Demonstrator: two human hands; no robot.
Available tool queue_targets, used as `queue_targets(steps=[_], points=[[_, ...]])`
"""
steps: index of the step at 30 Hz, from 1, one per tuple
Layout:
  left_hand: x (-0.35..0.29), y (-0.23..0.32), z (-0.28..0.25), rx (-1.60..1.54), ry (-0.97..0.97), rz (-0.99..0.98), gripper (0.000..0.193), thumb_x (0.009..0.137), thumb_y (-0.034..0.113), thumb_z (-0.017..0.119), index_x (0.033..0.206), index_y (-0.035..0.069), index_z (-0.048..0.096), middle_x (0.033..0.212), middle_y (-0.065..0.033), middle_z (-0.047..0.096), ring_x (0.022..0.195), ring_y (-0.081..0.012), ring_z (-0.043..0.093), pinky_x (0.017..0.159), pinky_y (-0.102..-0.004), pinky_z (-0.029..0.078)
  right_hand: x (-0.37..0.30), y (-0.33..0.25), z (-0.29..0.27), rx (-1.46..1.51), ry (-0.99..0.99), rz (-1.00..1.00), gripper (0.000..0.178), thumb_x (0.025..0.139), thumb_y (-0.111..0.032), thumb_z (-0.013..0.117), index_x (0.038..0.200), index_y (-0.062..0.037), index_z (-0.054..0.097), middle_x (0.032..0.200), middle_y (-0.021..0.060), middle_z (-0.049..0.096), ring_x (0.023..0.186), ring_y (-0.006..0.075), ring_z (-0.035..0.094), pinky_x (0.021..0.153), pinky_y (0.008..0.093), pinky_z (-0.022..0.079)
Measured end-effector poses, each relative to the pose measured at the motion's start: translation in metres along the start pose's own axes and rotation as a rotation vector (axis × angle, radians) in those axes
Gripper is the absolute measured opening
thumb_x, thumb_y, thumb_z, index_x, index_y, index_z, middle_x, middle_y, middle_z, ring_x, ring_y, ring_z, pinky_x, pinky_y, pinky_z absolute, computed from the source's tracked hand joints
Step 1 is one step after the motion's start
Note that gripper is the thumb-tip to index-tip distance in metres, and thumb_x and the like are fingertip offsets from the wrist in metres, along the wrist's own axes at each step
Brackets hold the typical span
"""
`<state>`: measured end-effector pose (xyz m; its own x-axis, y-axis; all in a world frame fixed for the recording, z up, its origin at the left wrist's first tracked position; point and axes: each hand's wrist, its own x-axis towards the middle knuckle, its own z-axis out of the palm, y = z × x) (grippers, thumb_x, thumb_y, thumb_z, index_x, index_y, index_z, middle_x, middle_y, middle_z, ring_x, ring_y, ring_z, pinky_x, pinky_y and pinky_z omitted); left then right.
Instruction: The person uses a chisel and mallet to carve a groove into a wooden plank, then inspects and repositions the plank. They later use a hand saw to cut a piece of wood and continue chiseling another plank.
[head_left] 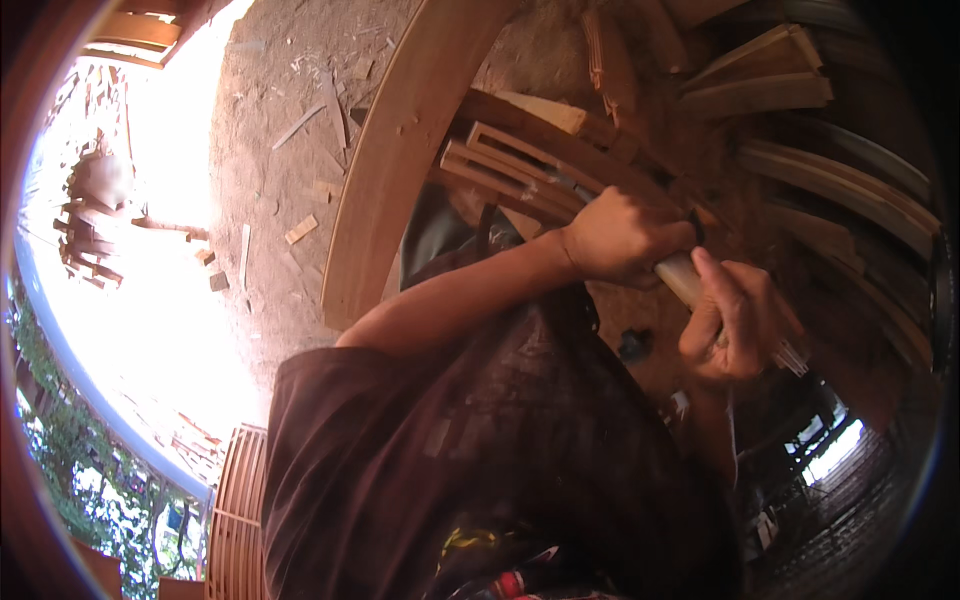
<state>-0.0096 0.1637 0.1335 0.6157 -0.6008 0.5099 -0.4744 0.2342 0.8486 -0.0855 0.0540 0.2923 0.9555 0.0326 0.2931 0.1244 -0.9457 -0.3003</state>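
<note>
My left hand [625, 238] is closed in a fist at the upper end of a pale grey, rounded, bar-like tool [680, 278]; its exact kind does not show. Around the lower part of the same tool curl the fingers of my right hand [735, 318], the thumb side toward the left hand. Just beyond the left fist lies a slotted wooden piece [500, 165] with long narrow openings, beside a darker board [560, 140]. My fingers hide much of the tool, and what touches its ends is too dark to make out.
A broad curved plank [400, 130] stands left of the work. Wood offcuts [300, 230] litter the dirt floor. Stacked boards [840, 180] fill the right side. A slatted wooden piece [237, 510] stands at lower left. A blurred person [100, 190] is in the bright area far left.
</note>
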Motion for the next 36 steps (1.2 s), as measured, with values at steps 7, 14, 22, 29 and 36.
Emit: queue_targets(steps=[7,14,22,29,36], points=[[0.002,0.004,0.024,0.227,-0.256,-0.112,0.042,0.069,0.037,0.086,0.102,0.014,0.071,0.081,-0.0049,0.071,0.081,-0.0327,0.076,0.063,-0.0461,0.059,-0.035,0.025,0.006,0.121,-0.008,0.243,0.032,0.098,0.010,0.061,0.121,-0.0047,0.078,0.098,0.0111,0.069,0.085,0.0230,0.069,0.070,0.0365,0.054],[-0.005,0.001,0.001,0.089,0.000,-0.043,0.047,0.065,0.038,0.090,0.102,0.016,0.071,0.081,-0.0069,0.073,0.074,-0.0320,0.074,0.063,-0.0468,0.059,-0.005,0.005,-0.008,0.127,-0.030,-0.036,0.039,0.091,0.005,0.070,0.125,-0.0109,0.079,0.092,0.0056,0.067,0.082,0.0223,0.068,0.069,0.0385,0.053],[-0.003,-0.003,0.016,0.200,-0.075,-0.094,0.043,0.066,0.023,0.082,0.108,0.016,0.072,0.082,-0.0080,0.075,0.075,-0.0329,0.075,0.067,-0.0476,0.061,-0.021,0.030,0.016,0.178,0.148,-0.027,0.031,0.100,0.008,0.060,0.120,-0.0064,0.079,0.092,0.0089,0.068,0.079,0.0227,0.069,0.064,0.0352,0.054],[-0.018,-0.014,0.017,0.192,-0.097,-0.110,0.041,0.071,0.027,0.083,0.110,0.017,0.074,0.084,-0.0089,0.077,0.078,-0.0347,0.076,0.069,-0.0483,0.060,-0.004,0.014,-0.019,0.095,-0.224,0.057,0.036,0.098,-0.021,0.075,0.129,-0.0026,0.074,0.104,0.0138,0.072,0.094,0.0277,0.072,0.083,0.0409,0.057],[-0.006,-0.021,0.047,0.450,-0.592,-0.289,0.046,0.073,0.036,0.087,0.114,0.018,0.075,0.089,-0.0047,0.077,0.081,-0.0332,0.077,0.069,-0.0466,0.062,-0.027,0.048,0.006,0.116,-0.281,0.392,0.061,0.088,-0.049,0.085,0.120,0.0012,0.075,0.100,0.0216,0.077,0.102,0.0373,0.077,0.091,0.0437,0.058]])
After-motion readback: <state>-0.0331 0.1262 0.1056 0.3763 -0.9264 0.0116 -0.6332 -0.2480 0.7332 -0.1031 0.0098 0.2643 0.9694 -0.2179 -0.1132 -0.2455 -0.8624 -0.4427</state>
